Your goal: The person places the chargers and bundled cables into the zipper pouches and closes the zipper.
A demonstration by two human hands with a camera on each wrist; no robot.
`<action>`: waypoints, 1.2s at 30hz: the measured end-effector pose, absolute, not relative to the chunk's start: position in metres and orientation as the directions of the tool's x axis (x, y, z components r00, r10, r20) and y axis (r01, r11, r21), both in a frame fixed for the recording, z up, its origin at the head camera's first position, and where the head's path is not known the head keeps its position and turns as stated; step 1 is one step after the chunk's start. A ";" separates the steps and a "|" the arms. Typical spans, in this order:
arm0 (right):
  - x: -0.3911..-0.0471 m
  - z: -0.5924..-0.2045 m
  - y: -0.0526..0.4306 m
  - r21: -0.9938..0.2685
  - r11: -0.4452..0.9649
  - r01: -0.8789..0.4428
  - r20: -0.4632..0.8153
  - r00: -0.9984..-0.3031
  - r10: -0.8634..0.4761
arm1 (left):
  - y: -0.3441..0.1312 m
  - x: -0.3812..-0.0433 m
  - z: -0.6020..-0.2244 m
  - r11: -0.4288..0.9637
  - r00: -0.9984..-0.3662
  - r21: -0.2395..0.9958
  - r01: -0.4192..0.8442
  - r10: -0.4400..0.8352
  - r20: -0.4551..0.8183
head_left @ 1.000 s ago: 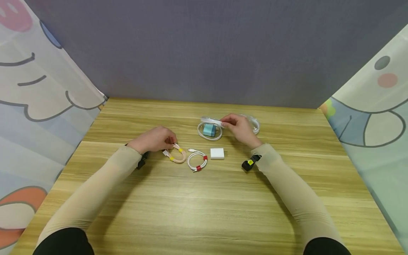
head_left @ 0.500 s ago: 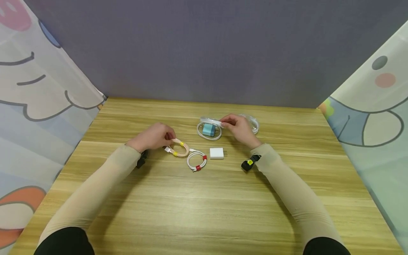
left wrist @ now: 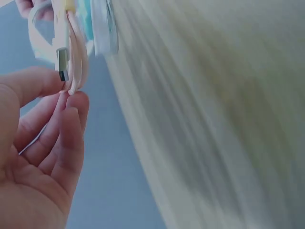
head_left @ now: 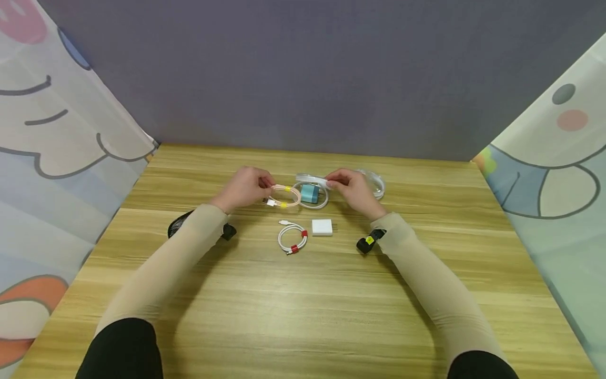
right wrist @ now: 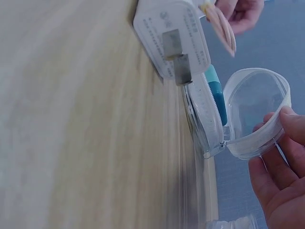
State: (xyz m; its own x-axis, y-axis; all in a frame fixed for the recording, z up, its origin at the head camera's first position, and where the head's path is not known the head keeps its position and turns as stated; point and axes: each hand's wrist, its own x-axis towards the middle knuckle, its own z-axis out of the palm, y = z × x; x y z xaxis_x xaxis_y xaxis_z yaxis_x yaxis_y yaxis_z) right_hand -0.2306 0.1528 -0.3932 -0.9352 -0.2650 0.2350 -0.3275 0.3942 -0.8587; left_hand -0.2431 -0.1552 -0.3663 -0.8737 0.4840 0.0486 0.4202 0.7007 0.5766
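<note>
My left hand (head_left: 244, 188) pinches a coiled pink charging cable (head_left: 299, 197) with yellow ties between thumb and fingers. The coil hangs at the left edge of a small round clear zip case (right wrist: 202, 107), overlapping it in the head view. Inside that case sits a teal charger plug (head_left: 310, 193). With thumb and fingertips, my right hand (head_left: 355, 192) holds up the case's clear lid (right wrist: 255, 102), which has a white zip rim. In the left wrist view the cable's metal USB end (left wrist: 62, 59) points down beside my thumb.
Nearer me on the wooden table (head_left: 303, 310) lie a white cable coil with red ties (head_left: 295, 248) and a white charger plug (head_left: 322, 227). Another clear round case (head_left: 377, 185) lies behind my right hand. A grey panel (head_left: 303, 79) borders the far edge.
My left hand has lifted the pink cable and carried it right and away from me, from left of the white coil to the open case. My right hand has stayed at the lid.
</note>
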 end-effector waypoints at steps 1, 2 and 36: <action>-0.231 -0.393 0.152 -0.859 0.395 -0.327 0.234 -0.935 -0.265 | -0.151 -0.244 -0.368 0.694 -0.873 0.584 0.422 0.484 0.057; -0.231 -0.393 0.151 -0.859 0.394 -0.326 0.233 -0.935 -0.266 | -0.148 -0.246 -0.370 0.691 -0.875 0.588 0.421 0.480 0.062; -0.231 -0.394 0.144 -0.861 0.394 -0.323 0.230 -0.936 -0.266 | -0.097 -0.247 -0.390 0.659 -0.956 0.699 0.278 0.260 0.136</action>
State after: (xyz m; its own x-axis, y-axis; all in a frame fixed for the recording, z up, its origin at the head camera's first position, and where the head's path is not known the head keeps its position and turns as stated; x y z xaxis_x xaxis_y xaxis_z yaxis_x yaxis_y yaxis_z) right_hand -0.2311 0.1442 -0.3936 -0.9361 -0.2665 0.2297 -0.3232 0.3936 -0.8606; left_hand -0.2474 -0.0972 -0.3905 -0.9561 0.2595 0.1360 0.2782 0.6585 0.6993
